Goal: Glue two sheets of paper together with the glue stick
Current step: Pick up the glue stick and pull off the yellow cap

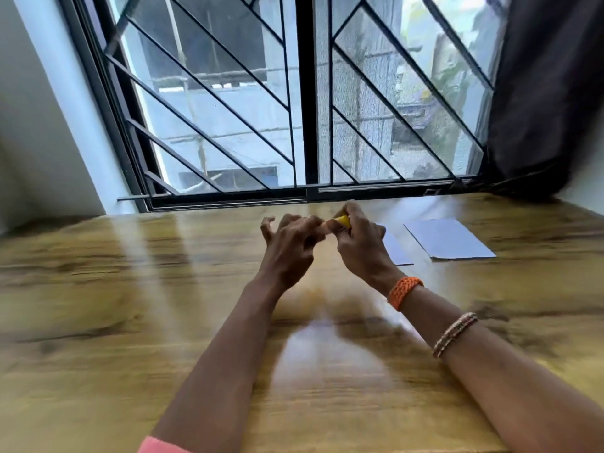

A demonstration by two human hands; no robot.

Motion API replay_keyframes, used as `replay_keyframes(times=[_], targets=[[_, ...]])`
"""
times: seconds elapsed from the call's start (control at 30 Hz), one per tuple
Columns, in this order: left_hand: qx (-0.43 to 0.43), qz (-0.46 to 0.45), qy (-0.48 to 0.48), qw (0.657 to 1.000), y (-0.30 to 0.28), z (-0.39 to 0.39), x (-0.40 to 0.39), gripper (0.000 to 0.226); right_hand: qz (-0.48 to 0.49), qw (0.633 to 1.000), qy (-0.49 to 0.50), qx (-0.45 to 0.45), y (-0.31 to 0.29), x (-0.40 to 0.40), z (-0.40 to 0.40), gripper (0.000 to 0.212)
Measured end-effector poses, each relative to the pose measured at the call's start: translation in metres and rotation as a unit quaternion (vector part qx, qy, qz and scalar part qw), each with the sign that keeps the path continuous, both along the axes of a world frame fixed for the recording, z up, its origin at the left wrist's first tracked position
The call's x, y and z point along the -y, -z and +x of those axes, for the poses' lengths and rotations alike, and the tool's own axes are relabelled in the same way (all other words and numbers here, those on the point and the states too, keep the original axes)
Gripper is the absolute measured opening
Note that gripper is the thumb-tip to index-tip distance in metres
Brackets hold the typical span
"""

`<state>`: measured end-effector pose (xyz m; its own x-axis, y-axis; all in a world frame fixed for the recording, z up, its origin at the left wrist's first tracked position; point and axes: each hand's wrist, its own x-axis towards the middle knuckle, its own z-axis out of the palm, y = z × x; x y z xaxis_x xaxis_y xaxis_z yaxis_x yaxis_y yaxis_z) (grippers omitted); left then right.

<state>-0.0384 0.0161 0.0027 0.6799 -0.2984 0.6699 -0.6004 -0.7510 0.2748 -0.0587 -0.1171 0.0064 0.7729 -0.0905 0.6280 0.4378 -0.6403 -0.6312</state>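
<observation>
My right hand point(358, 245) is closed around a small yellow glue stick point(343, 220), held above the middle of the wooden table point(130, 305). My left hand point(291, 243) meets it from the left, thumb and forefinger pinched at the stick's end, the other fingers spread. Two pale sheets of paper lie flat to the right: one sheet point(449, 238) is fully in view, and the other sheet point(397, 251) is mostly hidden behind my right hand. The frame is blurred, so the stick's cap cannot be made out.
A barred window point(307, 103) runs along the table's far edge. A dark curtain point(549, 93) hangs at the back right. A white wall point(39, 125) stands at the left. I wear an orange band and a beaded bracelet on my right wrist.
</observation>
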Motion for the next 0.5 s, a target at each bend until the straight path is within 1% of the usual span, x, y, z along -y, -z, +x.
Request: replay_keyframes(times=[0.1,0.17,0.23,0.3,0.37,0.47,0.5], targets=[[0.008,0.037,-0.007,0.999,-0.003,0.002,-0.003,0.018,-0.001,0.999,-0.054,0.005,-0.003,0.006,-0.001,0.021],[-0.008,0.050,-0.002,0.999,-0.005,0.003,-0.006,0.021,-0.007,0.996,-0.092,0.007,-0.005,0.011,-0.002,0.020],[-0.031,0.047,0.007,0.998,-0.006,0.004,-0.005,0.025,-0.029,0.994,-0.103,0.013,-0.007,0.014,-0.002,0.023],[-0.037,0.046,0.008,0.998,-0.005,0.006,-0.005,0.021,-0.046,0.994,-0.096,0.009,-0.004,0.016,0.002,0.025],[0.003,0.046,0.004,0.999,-0.001,0.007,-0.005,0.018,-0.027,0.996,-0.083,-0.017,-0.002,0.018,0.007,0.023],[0.079,0.071,-0.011,0.994,0.003,0.010,-0.006,0.035,0.042,0.995,-0.066,-0.063,-0.003,0.020,0.010,0.028],[0.102,0.075,-0.019,0.992,0.002,0.009,-0.005,0.037,0.062,0.993,-0.067,-0.072,-0.005,0.021,0.010,0.028]])
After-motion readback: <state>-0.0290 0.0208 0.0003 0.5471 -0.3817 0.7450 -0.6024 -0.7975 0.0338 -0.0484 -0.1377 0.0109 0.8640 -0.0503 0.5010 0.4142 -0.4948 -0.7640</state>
